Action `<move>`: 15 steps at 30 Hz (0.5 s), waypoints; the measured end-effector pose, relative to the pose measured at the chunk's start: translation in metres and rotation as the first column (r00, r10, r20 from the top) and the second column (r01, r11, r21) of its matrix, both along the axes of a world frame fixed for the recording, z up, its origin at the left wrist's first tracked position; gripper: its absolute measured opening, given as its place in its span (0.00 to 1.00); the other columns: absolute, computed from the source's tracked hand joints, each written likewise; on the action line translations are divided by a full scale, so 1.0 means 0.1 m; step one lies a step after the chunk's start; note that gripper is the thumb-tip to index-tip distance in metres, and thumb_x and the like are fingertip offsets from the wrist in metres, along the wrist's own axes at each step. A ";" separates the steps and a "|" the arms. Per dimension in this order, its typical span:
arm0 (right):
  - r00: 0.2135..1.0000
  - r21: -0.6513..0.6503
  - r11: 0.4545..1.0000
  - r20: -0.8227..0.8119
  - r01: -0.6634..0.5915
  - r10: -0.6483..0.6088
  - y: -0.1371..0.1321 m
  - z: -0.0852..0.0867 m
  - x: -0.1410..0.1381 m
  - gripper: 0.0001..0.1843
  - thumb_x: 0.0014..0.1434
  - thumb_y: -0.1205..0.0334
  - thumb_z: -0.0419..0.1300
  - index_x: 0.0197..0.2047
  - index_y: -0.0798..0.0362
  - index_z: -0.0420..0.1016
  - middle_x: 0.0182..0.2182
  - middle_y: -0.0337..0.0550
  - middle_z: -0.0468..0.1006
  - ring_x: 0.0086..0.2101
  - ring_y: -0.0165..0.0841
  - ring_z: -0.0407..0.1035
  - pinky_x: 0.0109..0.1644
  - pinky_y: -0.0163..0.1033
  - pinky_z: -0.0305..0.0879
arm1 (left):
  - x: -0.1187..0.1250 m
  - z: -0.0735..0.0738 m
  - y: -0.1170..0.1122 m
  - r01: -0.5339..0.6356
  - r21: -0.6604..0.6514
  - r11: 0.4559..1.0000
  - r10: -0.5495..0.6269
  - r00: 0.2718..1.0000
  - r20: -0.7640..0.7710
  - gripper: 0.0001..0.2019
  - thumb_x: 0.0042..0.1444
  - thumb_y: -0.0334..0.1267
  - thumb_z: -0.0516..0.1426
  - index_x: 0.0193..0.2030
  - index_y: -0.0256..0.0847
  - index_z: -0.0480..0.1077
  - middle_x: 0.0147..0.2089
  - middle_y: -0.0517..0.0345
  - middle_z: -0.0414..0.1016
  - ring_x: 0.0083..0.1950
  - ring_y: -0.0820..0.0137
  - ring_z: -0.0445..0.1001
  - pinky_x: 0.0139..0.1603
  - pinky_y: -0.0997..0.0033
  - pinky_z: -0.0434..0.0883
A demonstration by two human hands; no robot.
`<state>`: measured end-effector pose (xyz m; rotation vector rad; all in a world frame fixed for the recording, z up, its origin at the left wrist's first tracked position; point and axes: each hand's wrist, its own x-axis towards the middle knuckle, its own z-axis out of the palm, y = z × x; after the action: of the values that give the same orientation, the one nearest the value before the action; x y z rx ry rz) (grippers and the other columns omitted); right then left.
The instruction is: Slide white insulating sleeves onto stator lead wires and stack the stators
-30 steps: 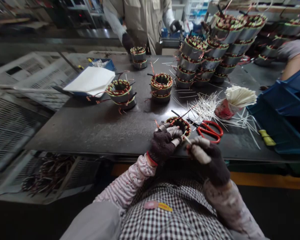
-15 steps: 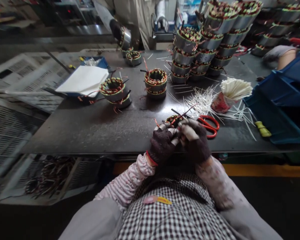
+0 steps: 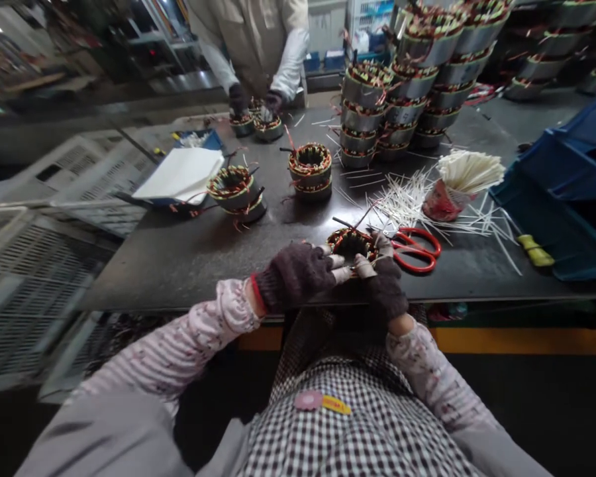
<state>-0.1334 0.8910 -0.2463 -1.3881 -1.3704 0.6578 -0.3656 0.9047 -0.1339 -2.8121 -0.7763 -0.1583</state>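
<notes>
my left hand [image 3: 302, 271], bunched against the wound stator [image 3: 346, 238] a moment ago, now reaches in from the left, touching its near rim; grip cannot be confirmed. my right hand [image 3: 386, 281] clasps the right side. stator sits on the bench [image 3: 193, 265] near red-handled scissors [image 3: 420, 252], inside now uncovered and accessible.

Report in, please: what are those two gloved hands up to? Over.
Left hand, right hand: both at wire-wound ring. Ring: opening upward. Red-handled scissors: close beside right hand.
</notes>
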 end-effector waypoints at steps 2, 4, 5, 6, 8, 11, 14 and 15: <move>0.999 -0.025 0.999 0.000 -0.032 0.032 0.15 -0.01 0.02 0.37 0.68 0.38 0.67 0.72 0.48 0.78 0.68 0.58 0.83 0.72 0.57 0.74 0.83 0.69 0.67 | 0.08 0.15 0.13 0.050 -0.067 0.996 -0.054 0.997 -0.056 0.18 0.77 0.38 0.62 0.66 0.61 0.86 0.59 0.58 0.91 0.55 0.58 0.88 0.47 0.60 0.79; 0.997 -0.034 0.996 -0.003 -0.079 0.079 0.24 0.00 0.09 0.36 0.65 0.41 0.69 0.71 0.48 0.80 0.68 0.57 0.84 0.72 0.58 0.75 0.82 0.68 0.69 | 0.19 0.25 0.23 0.025 -0.099 0.995 -0.039 0.990 -0.138 0.14 0.76 0.40 0.63 0.62 0.58 0.88 0.55 0.58 0.92 0.51 0.56 0.88 0.43 0.58 0.79; 0.994 -0.032 0.994 -0.006 -0.106 0.106 0.26 0.01 0.13 0.35 0.65 0.42 0.69 0.71 0.48 0.80 0.68 0.56 0.84 0.71 0.57 0.76 0.82 0.68 0.70 | 0.24 0.29 0.28 0.004 -0.101 0.995 -0.022 0.984 -0.178 0.14 0.75 0.39 0.63 0.60 0.57 0.88 0.54 0.57 0.92 0.51 0.54 0.88 0.44 0.56 0.80; 0.992 -0.024 0.992 -0.009 -0.128 0.128 0.27 0.01 0.16 0.35 0.66 0.42 0.68 0.72 0.48 0.80 0.68 0.56 0.84 0.70 0.57 0.77 0.81 0.68 0.71 | 0.28 0.32 0.32 -0.014 -0.098 0.995 -0.007 0.979 -0.205 0.14 0.75 0.38 0.63 0.59 0.56 0.89 0.54 0.56 0.91 0.53 0.53 0.87 0.48 0.53 0.81; 0.989 0.001 0.989 -0.009 -0.145 0.145 0.27 -0.01 0.19 0.34 0.68 0.43 0.67 0.72 0.47 0.80 0.69 0.56 0.84 0.69 0.56 0.78 0.81 0.67 0.72 | 0.35 0.36 0.38 -0.030 -0.103 0.994 0.006 0.975 -0.222 0.16 0.73 0.32 0.61 0.53 0.54 0.89 0.54 0.55 0.91 0.58 0.51 0.87 0.66 0.42 0.82; 0.991 0.027 0.991 -0.019 -0.129 0.129 0.24 -0.05 0.14 0.34 0.69 0.42 0.67 0.72 0.47 0.79 0.69 0.56 0.83 0.70 0.55 0.77 0.81 0.67 0.71 | 0.36 0.39 0.44 -0.005 -0.183 0.983 -0.034 0.977 -0.208 0.18 0.71 0.26 0.59 0.48 0.53 0.89 0.56 0.56 0.90 0.72 0.51 0.82 0.86 0.34 0.68; 0.985 0.009 0.988 -0.074 -0.157 0.157 0.20 -0.02 0.14 0.35 0.67 0.37 0.70 0.70 0.47 0.80 0.68 0.57 0.83 0.72 0.56 0.75 0.83 0.68 0.67 | 0.24 0.31 0.46 -0.020 -0.253 0.967 -0.010 0.993 -0.118 0.16 0.72 0.29 0.60 0.53 0.50 0.88 0.68 0.55 0.87 0.76 0.50 0.79 0.80 0.40 0.77; 0.977 0.003 0.982 -0.104 -0.188 0.188 0.18 0.02 0.19 0.36 0.66 0.35 0.72 0.68 0.48 0.81 0.66 0.56 0.84 0.71 0.56 0.75 0.82 0.67 0.68 | 0.18 0.25 0.46 -0.028 -0.263 0.964 0.008 0.997 -0.074 0.15 0.73 0.31 0.60 0.56 0.48 0.88 0.70 0.53 0.86 0.73 0.50 0.82 0.75 0.43 0.81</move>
<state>-0.1147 0.9094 -0.2447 -1.2211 -1.4275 0.8490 -0.3475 0.9507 -0.1092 -3.0377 -0.8636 0.0553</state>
